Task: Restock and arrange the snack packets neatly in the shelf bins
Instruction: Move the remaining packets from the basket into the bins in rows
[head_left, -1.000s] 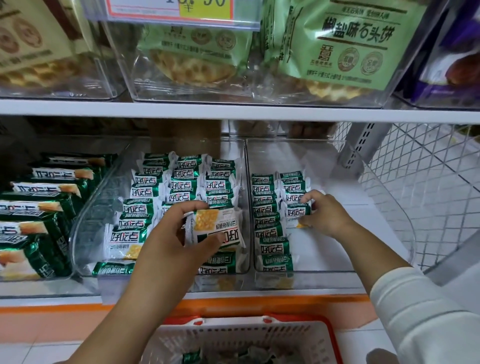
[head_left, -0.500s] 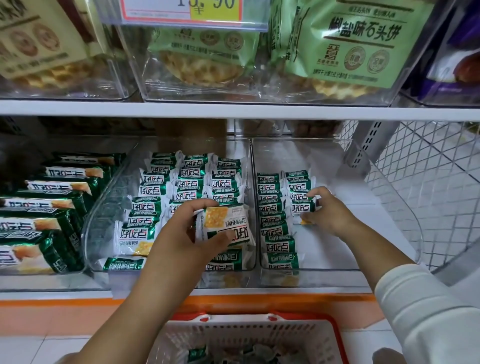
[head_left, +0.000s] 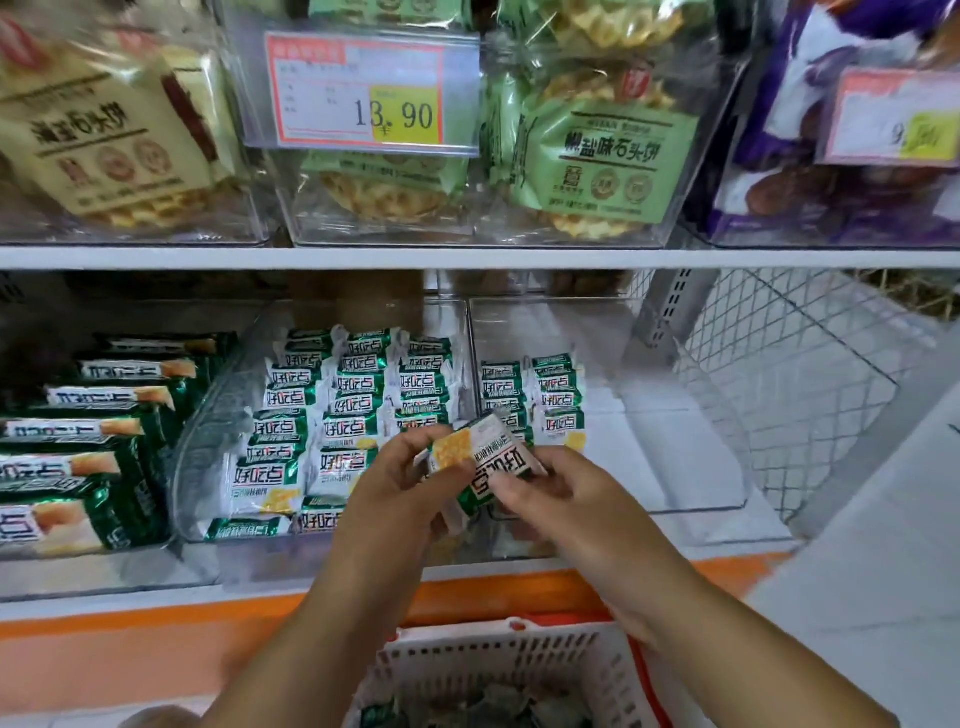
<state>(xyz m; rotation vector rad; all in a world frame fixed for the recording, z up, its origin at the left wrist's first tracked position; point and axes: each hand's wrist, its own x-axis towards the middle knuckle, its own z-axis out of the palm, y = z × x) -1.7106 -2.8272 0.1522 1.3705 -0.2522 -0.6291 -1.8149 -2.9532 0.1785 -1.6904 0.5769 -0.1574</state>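
White basket, loose packets inside, nearest. Above it: left hand and right hand together, both pinching one snack packet before bin fronts. Change: right hand withdrawn from right bin rows, now joining left on packet; likely handover for placing there, bin half bare. Packet print "好吃点". Far: price tag "13.90"; green bag "椒盐味石头饼".

On the lower shelf, long packs lay at the left end. The middle bin held small packets in three rows. The right bin held two rows along its left wall. Before the wall between these bins, the left hand and right hand held one packet. A basket sat below the shelf's front edge.
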